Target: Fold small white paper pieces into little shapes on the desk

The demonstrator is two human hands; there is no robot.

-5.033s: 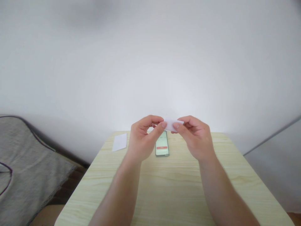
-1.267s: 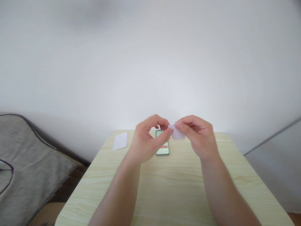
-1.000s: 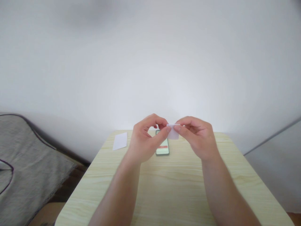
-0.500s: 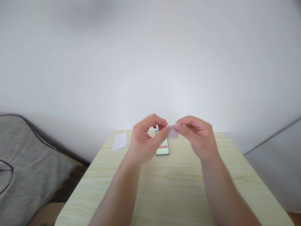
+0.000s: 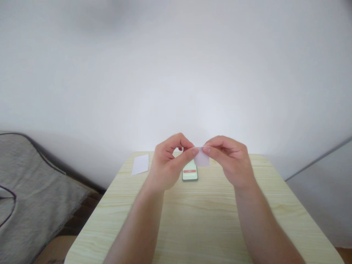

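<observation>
Both my hands are raised above the far middle of a light wooden table point(image 5: 203, 220). My left hand point(image 5: 167, 163) and my right hand point(image 5: 229, 161) each pinch the top edge of a small white slip point(image 5: 201, 159), thumb against forefinger, so it hangs between them. Beneath them a phone point(image 5: 189, 174) lies flat on the table, its screen lit pale green with a red bar; its upper part is hidden behind my fingers and the slip.
A white card point(image 5: 140, 164) lies flat near the table's far left corner. A grey cushioned seat point(image 5: 30, 194) stands to the left of the table. A plain white wall point(image 5: 176, 73) rises right behind the table's far edge.
The slip was held out flat between both hands five seconds ago; now it hangs down smaller from my fingertips. In the last second my hands have barely moved.
</observation>
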